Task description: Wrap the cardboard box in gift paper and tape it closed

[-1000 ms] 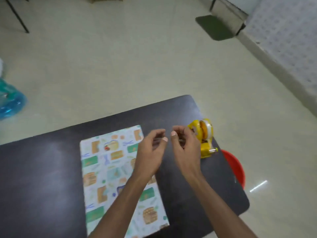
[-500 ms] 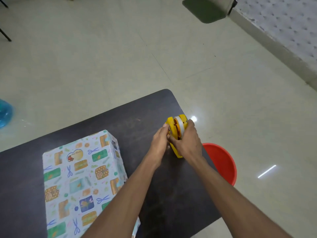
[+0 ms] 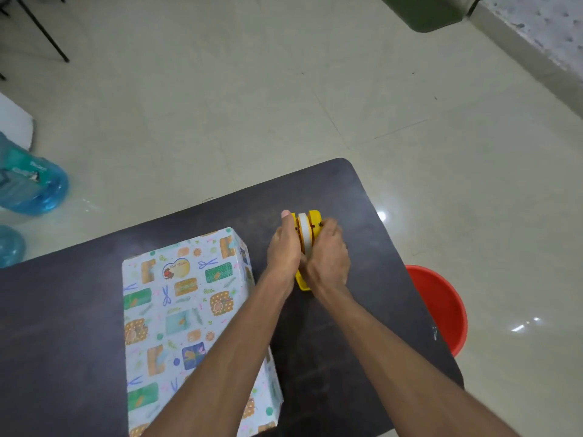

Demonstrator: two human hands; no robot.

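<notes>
Your left hand (image 3: 284, 249) and right hand (image 3: 329, 258) both clasp the yellow plastic tape dispenser (image 3: 305, 230) near the dark desk's (image 3: 63, 310) far edge, beside the paper-wrapped cardboard box (image 3: 186, 310); pull crookedly and the tape may fold onto itself.

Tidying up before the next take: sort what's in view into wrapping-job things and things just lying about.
For the job: wrapped box, tape dispenser gripped by left hand and right hand.
Lying about: red tub, blue water jugs, both on the floor.
</notes>
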